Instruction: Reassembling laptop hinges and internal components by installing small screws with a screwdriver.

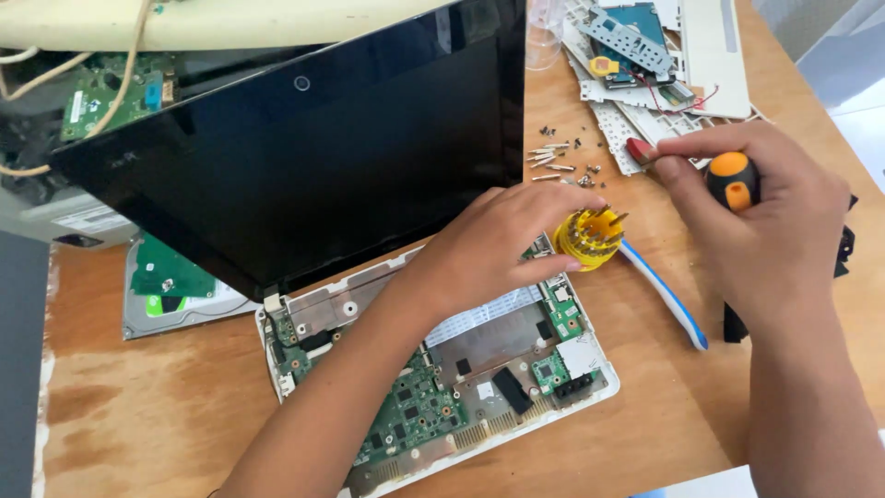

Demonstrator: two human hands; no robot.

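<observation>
My left hand (493, 244) reaches over an opened laptop base (442, 387) and grips a yellow round bit holder (587, 238) with several metal bits standing in it. My right hand (765, 217) holds a screwdriver with an orange-and-black handle (733, 180); its thumb and forefinger pinch near a small red piece (638, 148) at the tool's front end. The laptop's black screen (304, 138) stands tilted open behind the exposed green circuit board (415, 406).
Loose screws (558, 161) lie on the wooden table (147, 415). A white-and-blue flat tool (668, 295) rests right of the laptop. A hard drive with a green board (171, 286) sits at left. Dismantled white keyboard parts (645, 65) are piled at the back right.
</observation>
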